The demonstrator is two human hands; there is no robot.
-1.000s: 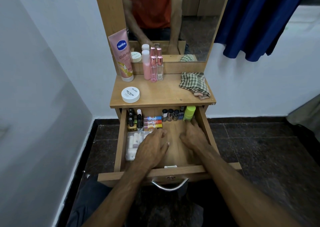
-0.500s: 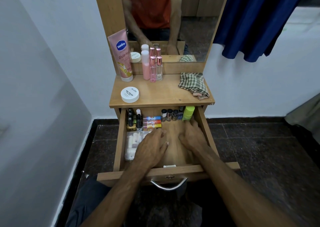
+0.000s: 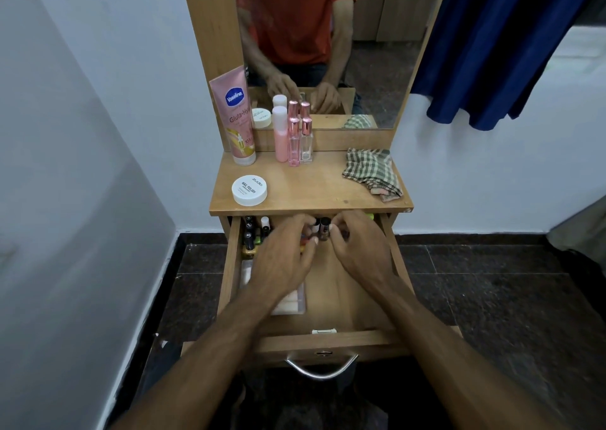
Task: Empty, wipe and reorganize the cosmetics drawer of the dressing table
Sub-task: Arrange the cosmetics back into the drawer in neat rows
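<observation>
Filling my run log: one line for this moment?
stage: emptying | drawer: open | left hand, right hand: at small bottles in back row | checked cloth: on tabletop

The wooden drawer (image 3: 229,275) stands pulled fully open at the centre of the frame, a metal handle (image 3: 321,369) on its front. Small dark-capped bottles (image 3: 249,233) stand upright along its back edge. A clear plastic case (image 3: 292,301) lies flat at its left side.

From my feed I can read "Vaseline" and "Gluta-Hya" on the pink tube (image 3: 236,115), plus a "10x". The white jar (image 3: 249,189) lid says "zudio" and "NAIL POLISH".
</observation>
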